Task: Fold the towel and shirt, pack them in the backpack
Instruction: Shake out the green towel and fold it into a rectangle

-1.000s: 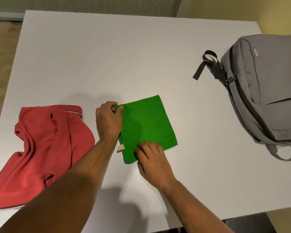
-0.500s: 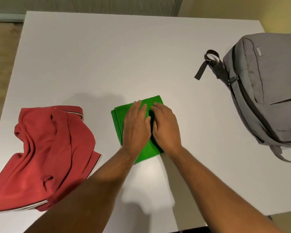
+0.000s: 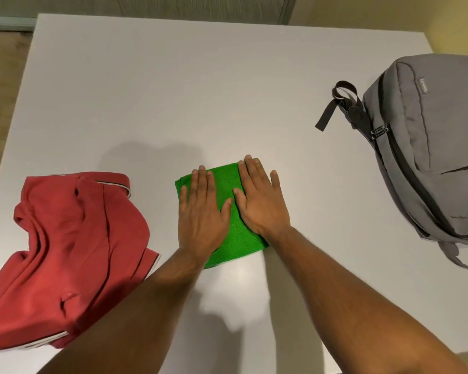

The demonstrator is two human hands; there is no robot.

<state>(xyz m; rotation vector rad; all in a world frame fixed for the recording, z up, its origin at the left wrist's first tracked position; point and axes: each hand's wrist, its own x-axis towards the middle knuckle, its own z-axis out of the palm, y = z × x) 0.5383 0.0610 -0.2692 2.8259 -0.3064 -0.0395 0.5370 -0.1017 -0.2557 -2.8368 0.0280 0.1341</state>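
Both my hands lie flat, fingers straight, on the small folded green terry towel [image 3: 234, 225] near the front middle of the white table [image 3: 200, 90]: my left hand [image 3: 201, 220] presses its left half and my right hand [image 3: 260, 201] its right half, thumbs almost meeting. Neither hand grips anything. The towel looks soft, light and a little springy, so I judge it will puff open unless I keep the layers pinched together; the best hold is probably along the near folded edge, thumb on top and fingers slid beneath. It should not slip much on the smooth tabletop under my palms. The crumpled red polo shirt with white-striped trim [image 3: 65, 252] lies just to the left, apart from the towel and not yet folded; it is limp and will sag, so I would take it by the shoulders or collar to spread it. The grey fabric backpack [image 3: 438, 157] lies well apart at the right edge, its zip apparently closed.
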